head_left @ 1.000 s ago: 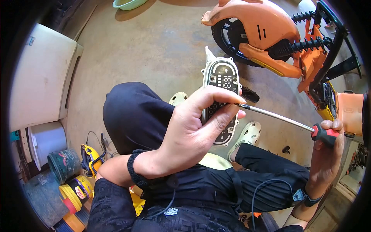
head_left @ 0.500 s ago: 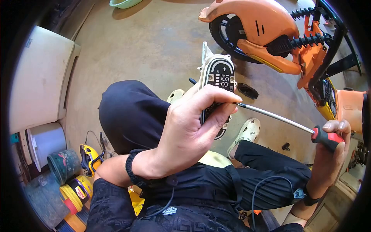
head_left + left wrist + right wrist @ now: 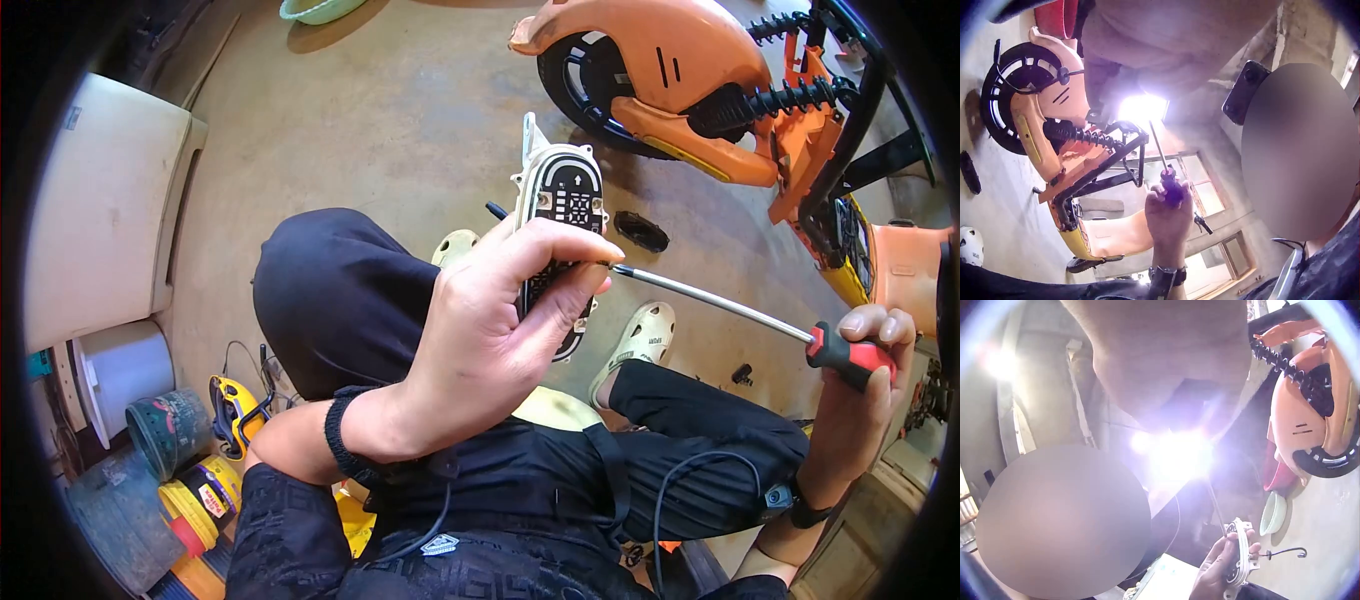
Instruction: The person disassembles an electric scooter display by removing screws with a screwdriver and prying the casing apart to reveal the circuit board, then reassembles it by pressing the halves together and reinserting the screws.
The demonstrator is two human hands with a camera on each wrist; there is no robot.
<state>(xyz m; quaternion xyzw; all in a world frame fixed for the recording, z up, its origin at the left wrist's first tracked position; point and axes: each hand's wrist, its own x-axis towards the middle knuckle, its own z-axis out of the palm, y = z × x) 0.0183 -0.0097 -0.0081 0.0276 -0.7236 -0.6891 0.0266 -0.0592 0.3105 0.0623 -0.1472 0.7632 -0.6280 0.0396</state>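
My left hand [image 3: 475, 320] holds an oval dashboard display panel [image 3: 575, 205], pale-rimmed with a black face of white symbols. Its thumb and forefinger come together in front of the panel, hiding the middle of it. Off to the right, my right hand [image 3: 865, 400] grips a screwdriver [image 3: 715, 302] by its red and black handle. The metal shaft points left, its dark tip right at the left thumb and fingertip. Whatever may be pinched there is too small to tell. In the right wrist view, fingers wrap the edge of the panel [image 3: 1244, 553].
An orange scooter [image 3: 680, 70] with a black wheel and springs stands at upper right. A black oval part [image 3: 641, 232] lies on the floor beyond the panel. Buckets [image 3: 165, 430] and a yellow tool [image 3: 234, 408] sit at left, below a white cabinet [image 3: 110, 200]. A green basin [image 3: 320, 8] is at the top.
The panel and left hand have shifted slightly left, and the panel's face is turned a little. The right hand with the screwdriver sits slightly farther right. Both grips stay the same.
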